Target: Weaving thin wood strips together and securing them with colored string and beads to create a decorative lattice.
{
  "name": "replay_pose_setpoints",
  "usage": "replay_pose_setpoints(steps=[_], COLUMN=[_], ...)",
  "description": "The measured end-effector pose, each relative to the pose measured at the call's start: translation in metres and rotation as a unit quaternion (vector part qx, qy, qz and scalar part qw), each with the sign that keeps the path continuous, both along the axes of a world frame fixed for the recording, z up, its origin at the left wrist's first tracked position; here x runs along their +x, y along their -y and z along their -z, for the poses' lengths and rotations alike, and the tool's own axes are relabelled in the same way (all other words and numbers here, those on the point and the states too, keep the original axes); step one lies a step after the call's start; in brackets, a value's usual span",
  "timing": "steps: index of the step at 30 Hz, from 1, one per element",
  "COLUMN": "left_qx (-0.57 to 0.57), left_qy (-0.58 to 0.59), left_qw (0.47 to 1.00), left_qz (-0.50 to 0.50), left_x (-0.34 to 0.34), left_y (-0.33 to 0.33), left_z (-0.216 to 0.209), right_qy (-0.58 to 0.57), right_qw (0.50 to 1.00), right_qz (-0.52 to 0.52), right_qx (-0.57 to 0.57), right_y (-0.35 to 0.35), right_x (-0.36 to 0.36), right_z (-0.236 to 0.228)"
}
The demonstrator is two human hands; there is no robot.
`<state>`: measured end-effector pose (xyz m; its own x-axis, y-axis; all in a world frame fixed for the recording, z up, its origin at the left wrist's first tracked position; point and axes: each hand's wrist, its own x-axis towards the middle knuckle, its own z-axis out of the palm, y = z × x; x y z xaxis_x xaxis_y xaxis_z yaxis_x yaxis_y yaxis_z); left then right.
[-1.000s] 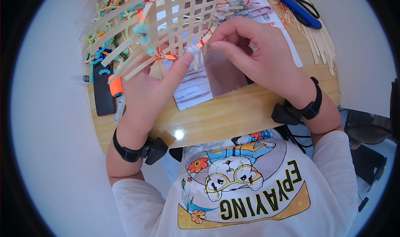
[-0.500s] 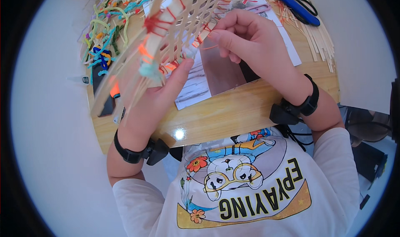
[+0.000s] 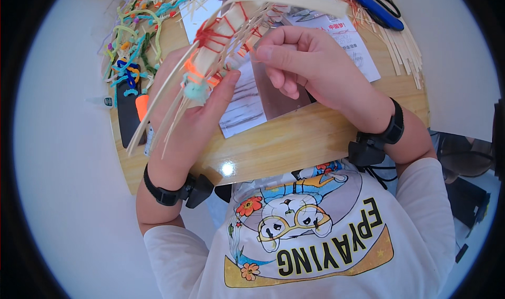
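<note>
A curved, openwork piece woven from pale bamboo strips (image 3: 220, 33) is held up over the table, its loose strip ends pointing toward me. Red cord (image 3: 213, 37) is laced round its edge, and an orange wrap and a fuzzy pale-turquoise tuft (image 3: 195, 91) sit near the strip ends. My left hand (image 3: 181, 123) grips this end, thumb on the near side and fingers mostly hidden behind. Beside the laced edge, my right hand (image 3: 315, 57) is closed, thumb and forefinger pinched together. A thin reddish cord seems to run to those fingertips, though it is faint.
Colourful pipe cleaners (image 3: 134, 41) lie heaped at the far left, above a dark phone (image 3: 129, 123). An orange-capped item (image 3: 142, 108) is beside it. Printed sheets (image 3: 242, 109) lie underneath. Blue-handled pliers (image 3: 376, 9) and loose bamboo strips (image 3: 402, 54) occupy the far right.
The woven piece has turned and shifted slightly right, with a broad strip now arching across its top. My right hand has moved a little down and left, still pinched. My left hand keeps its grip.
</note>
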<state>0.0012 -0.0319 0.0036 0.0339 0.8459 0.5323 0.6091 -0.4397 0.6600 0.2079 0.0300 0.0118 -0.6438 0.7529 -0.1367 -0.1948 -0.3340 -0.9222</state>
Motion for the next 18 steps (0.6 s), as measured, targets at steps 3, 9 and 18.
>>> replay_pose_setpoints(steps=[3, 9, 18], left_qx=[0.010, -0.013, 0.046], left_qy=[-0.016, -0.026, -0.080], left_qw=[1.000, 1.000, 0.994], left_qz=[0.011, -0.009, 0.058], left_x=[-0.001, 0.002, 0.001], left_y=[-0.001, 0.004, 0.000], left_z=[0.000, -0.003, -0.011], right_qy=[-0.025, -0.033, 0.054], right_qw=[1.000, 0.999, 0.995], right_qz=[0.005, 0.016, 0.084], right_qx=[-0.007, -0.014, 0.000], right_y=[0.000, 0.000, 0.008], right_x=[0.000, -0.004, -0.008], right_z=[0.000, 0.004, 0.004])
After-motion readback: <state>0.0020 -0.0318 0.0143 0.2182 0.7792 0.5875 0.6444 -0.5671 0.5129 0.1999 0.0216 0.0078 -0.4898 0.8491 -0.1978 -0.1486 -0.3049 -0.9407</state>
